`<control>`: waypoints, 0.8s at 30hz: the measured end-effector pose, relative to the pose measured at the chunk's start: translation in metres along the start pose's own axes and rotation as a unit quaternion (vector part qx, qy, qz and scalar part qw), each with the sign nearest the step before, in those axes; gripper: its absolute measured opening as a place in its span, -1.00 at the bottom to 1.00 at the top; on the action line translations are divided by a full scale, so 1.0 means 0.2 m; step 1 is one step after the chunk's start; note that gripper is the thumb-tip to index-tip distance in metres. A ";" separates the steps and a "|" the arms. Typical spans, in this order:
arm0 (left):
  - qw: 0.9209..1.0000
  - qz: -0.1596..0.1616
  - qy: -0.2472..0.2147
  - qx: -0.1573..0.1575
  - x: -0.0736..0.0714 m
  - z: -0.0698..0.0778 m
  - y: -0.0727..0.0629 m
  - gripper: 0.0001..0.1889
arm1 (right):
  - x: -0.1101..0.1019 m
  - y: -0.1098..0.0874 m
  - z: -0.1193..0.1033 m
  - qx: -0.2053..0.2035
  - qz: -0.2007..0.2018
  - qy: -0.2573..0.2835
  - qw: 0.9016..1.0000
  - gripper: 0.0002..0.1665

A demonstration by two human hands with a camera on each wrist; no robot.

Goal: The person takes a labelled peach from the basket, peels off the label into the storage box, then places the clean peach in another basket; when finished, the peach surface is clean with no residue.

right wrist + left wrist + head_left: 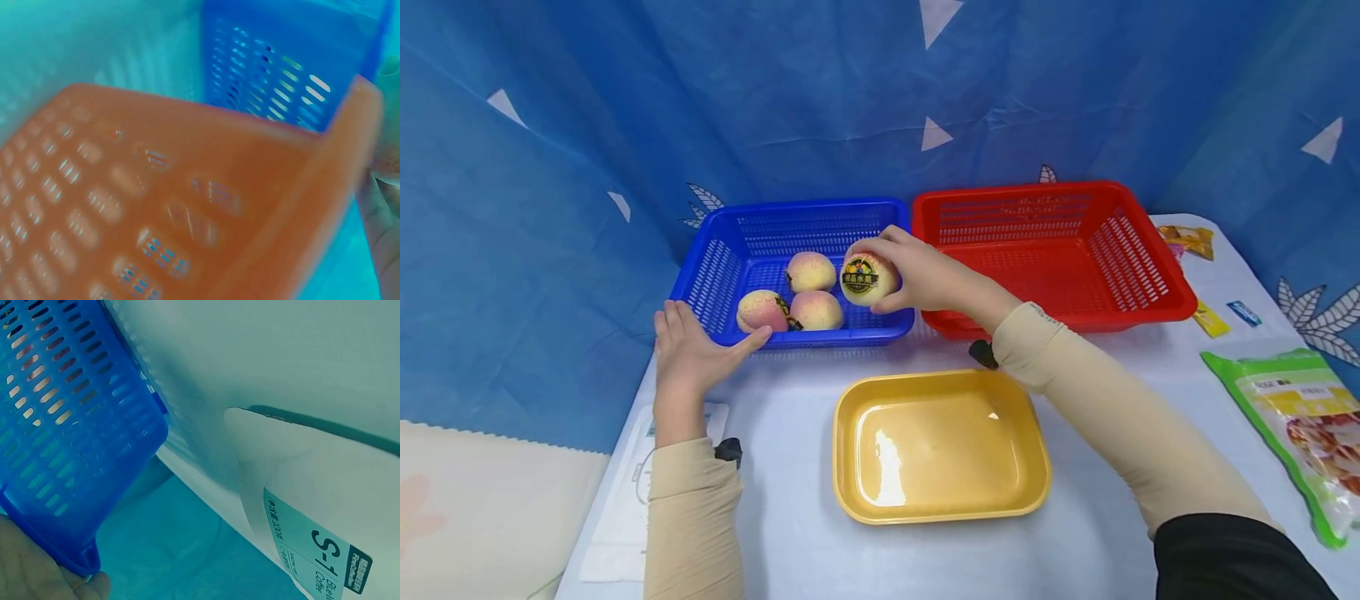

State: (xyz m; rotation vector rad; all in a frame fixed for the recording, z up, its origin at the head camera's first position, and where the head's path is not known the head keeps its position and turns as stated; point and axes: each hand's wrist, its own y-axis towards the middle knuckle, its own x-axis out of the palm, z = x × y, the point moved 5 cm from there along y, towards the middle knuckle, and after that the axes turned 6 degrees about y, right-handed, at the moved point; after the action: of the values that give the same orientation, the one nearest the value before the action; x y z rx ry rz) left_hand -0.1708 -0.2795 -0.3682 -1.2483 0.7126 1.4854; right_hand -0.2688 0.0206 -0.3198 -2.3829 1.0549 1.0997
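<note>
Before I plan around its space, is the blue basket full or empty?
Partly filled: three peaches lie in the blue basket, with bare floor beside them. The right hand holds a fourth peach.

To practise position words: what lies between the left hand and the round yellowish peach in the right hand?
Three round pink-yellow peaches in the blue plastic basket, seen in the head view.

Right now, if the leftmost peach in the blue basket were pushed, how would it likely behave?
The leftmost peach would probably roll, being rounded. It likely wouldn't travel far: another peach sits close on its right, and the blue basket has raised walls.
</note>
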 end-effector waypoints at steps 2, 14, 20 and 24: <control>1.000 -0.001 -0.003 -0.001 0.00 0.00 0.00 0.53 | -0.03 -0.04 -0.01 -0.002 0.010 0.008 1.000 -0.12; 1.000 0.000 -0.001 -0.002 0.01 0.00 0.01 0.52 | -0.15 -0.38 -0.07 -0.044 0.081 0.028 0.995 -0.03; 1.000 0.000 -0.001 0.000 0.01 -0.01 0.02 0.52 | -0.16 -0.55 -0.05 -0.054 0.110 0.033 0.992 -0.02; 1.000 0.000 -0.005 -0.001 0.01 -0.01 0.02 0.53 | -0.14 -0.64 -0.02 -0.050 0.119 0.036 0.991 -0.02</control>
State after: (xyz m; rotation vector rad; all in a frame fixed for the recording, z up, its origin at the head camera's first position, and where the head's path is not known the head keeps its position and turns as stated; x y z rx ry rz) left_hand -0.1734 -0.2816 -0.3721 -1.2418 0.7052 1.4917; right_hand -0.1850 0.1190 -0.2980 -2.4383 1.3677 1.1772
